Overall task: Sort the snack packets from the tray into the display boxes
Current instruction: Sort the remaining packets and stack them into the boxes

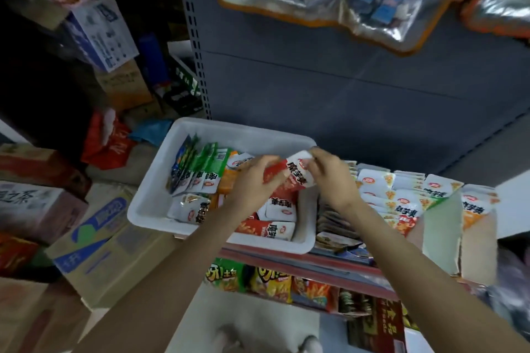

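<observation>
Both hands, left [255, 178] and right [329, 178], pinch red packets [289, 178] over the tray [160, 180]; a loose pinch could drop some back.

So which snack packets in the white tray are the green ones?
The green packets stand in a row at the far left corner of the white tray. The others lying in it are red and white or orange.
</observation>
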